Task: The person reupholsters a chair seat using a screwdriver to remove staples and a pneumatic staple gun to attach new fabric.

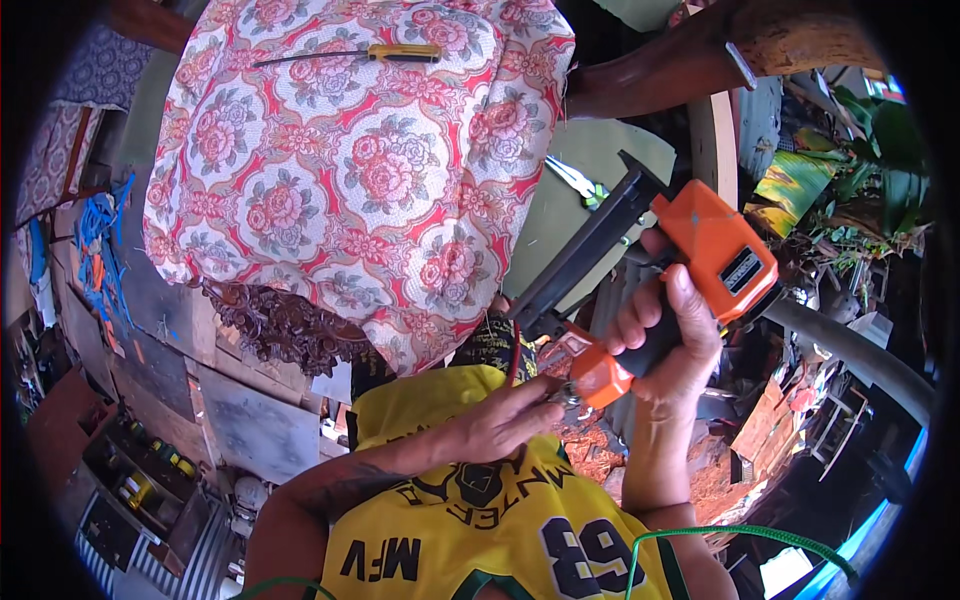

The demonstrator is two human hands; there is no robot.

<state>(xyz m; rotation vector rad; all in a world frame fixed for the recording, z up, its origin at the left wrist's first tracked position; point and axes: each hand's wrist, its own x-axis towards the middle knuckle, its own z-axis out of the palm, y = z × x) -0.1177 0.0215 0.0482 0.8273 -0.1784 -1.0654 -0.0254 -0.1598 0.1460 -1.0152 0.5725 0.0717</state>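
From here the stapler (712,235) looks stiff, fairly heavy, best held by the grip (655,345), where the right hand (685,345) curls its fingers round, the left hand (500,420) pinching its fitting (571,393)

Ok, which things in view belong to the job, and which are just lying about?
Likely the job's:
orange fastener gun, right hand around its grip, left hand at its lower end
floral fabric, carved wood at its near edge
yellow-handled screwdriver, lying on the fabric

Likely just lying about:
tangled blue cord
grey panel
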